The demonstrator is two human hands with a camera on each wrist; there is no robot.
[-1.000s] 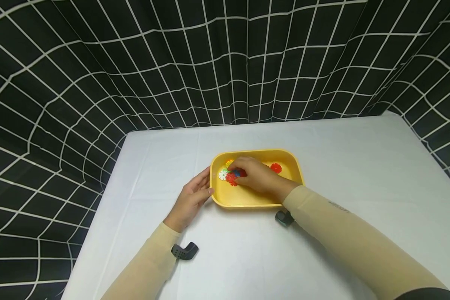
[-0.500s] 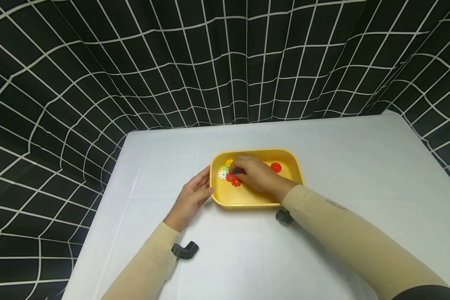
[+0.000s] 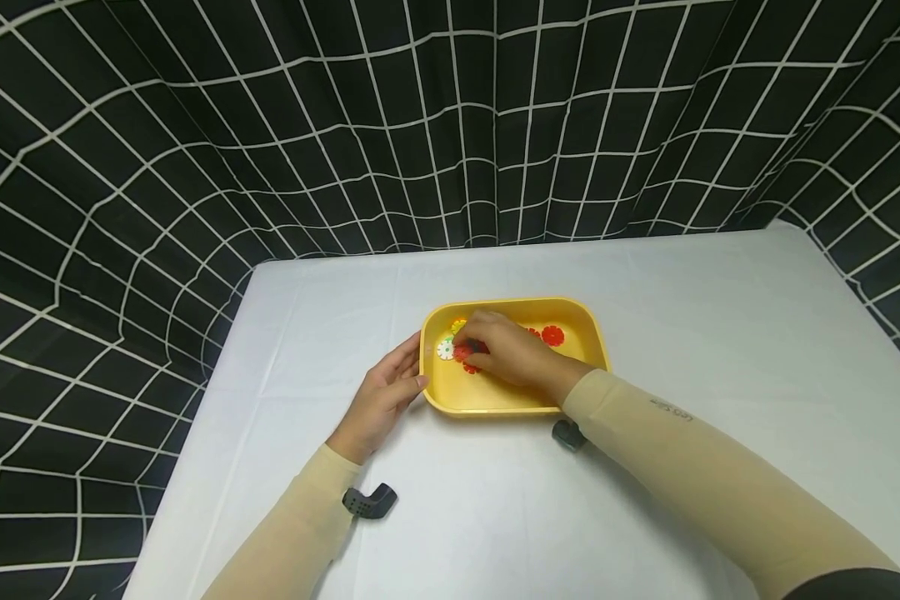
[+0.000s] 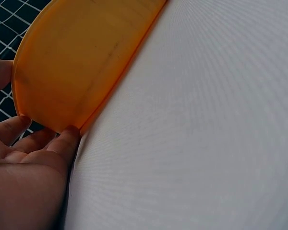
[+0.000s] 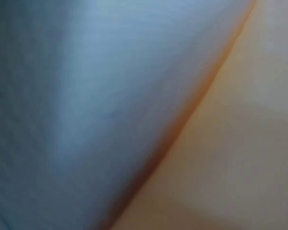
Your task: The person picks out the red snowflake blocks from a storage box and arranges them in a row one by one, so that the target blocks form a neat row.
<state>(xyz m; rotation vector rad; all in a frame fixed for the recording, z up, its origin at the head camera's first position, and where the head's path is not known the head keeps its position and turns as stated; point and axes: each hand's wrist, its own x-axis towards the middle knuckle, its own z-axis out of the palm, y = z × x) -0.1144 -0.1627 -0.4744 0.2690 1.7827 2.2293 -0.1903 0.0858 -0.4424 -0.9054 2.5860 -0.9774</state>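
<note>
Yellow tray (image 3: pixel 506 400) had company
Left hand (image 3: pixel 381 395) loosely touched it; right hand (image 3: pixel 512 354) was over discs (image 3: pixel 446 349), couldn't tell its grip.

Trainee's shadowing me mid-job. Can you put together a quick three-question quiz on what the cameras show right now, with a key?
1. True or false: in the head view, the left hand touches the right-hand end of the yellow rounded-rectangular plastic tray.
2. In the head view, what colour is the notched, flower-shaped plastic disc farthest right in the tray? A) white B) red C) yellow
3. Short answer: where does the right hand reach?

Key
1. False; it is at the left end.
2. B.
3. Into the tray, among the discs in its left half; whether it pinches one is not clear.
</note>
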